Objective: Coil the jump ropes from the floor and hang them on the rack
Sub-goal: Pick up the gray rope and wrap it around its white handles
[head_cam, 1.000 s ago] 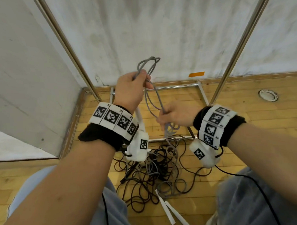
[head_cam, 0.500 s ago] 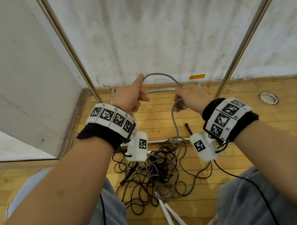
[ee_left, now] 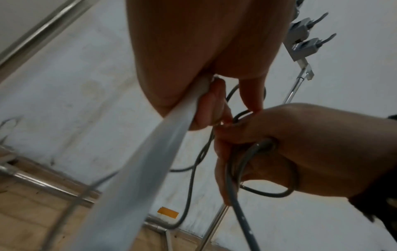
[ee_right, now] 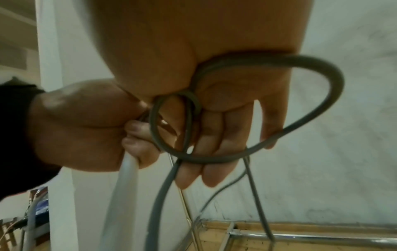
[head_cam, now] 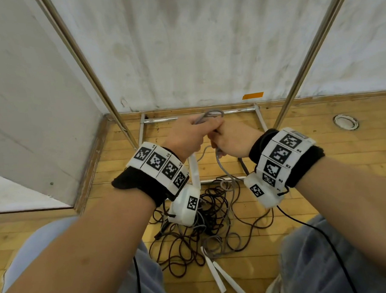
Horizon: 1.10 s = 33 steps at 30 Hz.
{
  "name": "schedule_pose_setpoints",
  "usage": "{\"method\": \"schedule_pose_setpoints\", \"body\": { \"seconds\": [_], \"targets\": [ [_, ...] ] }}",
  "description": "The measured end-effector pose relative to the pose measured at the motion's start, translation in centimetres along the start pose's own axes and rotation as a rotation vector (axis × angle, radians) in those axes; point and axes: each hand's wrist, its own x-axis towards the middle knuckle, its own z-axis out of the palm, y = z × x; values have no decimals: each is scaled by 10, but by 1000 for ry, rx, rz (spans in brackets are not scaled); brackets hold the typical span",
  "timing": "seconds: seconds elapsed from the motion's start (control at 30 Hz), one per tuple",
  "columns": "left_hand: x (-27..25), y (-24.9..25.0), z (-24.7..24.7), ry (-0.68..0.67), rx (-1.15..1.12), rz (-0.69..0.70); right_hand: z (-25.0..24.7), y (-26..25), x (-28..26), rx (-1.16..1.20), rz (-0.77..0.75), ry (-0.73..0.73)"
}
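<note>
We clamp our left hand (head_cam: 188, 136) and right hand (head_cam: 231, 142) together on one grey rope (head_cam: 210, 114), above two white handles (head_cam: 222, 278) and one tangled pile (head_cam: 204, 225) on the floor (head_cam: 321, 163).

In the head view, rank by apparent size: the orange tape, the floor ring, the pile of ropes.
1. pile of ropes, clearly largest.
2. floor ring and orange tape look about alike, so I won't rank them.
</note>
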Motion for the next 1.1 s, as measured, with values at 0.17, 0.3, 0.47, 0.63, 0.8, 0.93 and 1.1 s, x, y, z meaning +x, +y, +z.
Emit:
{"method": "schedule_pose_setpoints", "body": {
  "seconds": [0.17, 0.3, 0.47, 0.63, 0.8, 0.93, 1.1],
  "targets": [
    [7, 3, -3, 214, 80, 109, -2, 4, 2, 35, -54, 82],
    [17, 7, -15, 424, 18, 62, -3, 16, 3, 132, -7, 68],
    [31, 17, -64, 745, -250, -70, 4, 33, 0, 204, 76, 10],
    [28, 17, -83, 853, -524, -117, -4, 43, 2, 169, 213, 75],
    [19, 14, -71, 597, -238, -299, -4, 34, 3, 612, 242, 102],
    [15, 4, -43, 342, -138, -235, -12, 21, 4, 891, 282, 236],
    [9, 1, -16, 113, 92, -140, -8, 7, -1, 667, 100, 57]
  ]
}}
